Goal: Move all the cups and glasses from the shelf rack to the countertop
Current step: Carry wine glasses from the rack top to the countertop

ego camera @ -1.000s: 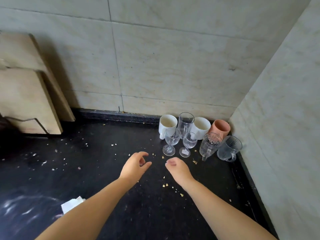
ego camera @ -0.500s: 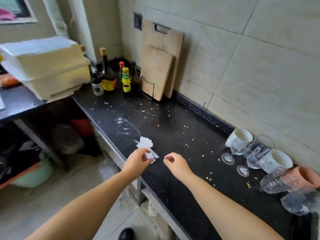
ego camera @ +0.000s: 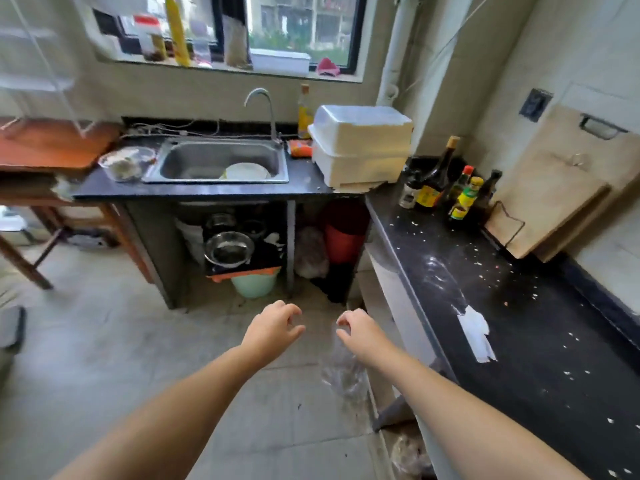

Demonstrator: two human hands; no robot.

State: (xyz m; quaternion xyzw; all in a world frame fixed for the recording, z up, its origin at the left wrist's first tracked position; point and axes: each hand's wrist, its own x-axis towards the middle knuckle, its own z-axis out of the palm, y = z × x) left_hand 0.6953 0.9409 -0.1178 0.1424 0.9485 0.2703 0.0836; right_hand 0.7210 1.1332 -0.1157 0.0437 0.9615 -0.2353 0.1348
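Both hands hang empty over the floor at lower centre of the frame — the left hand (ego camera: 272,329) and the right hand (ego camera: 360,336) each with fingers loosely curled, gripping nothing. No cup or glass shows in this view. A white wire rack (ego camera: 38,74) is blurred at the upper left; whether it carries any cannot be told. The dark surface (ego camera: 519,323) runs down the right side, littered with crumbs and a scrap of white paper (ego camera: 476,332). Glassware of this kind is likely light, rigid, slick and breakable — best taken around the bowl or by a handle, one per hand, and set down gently on stone.
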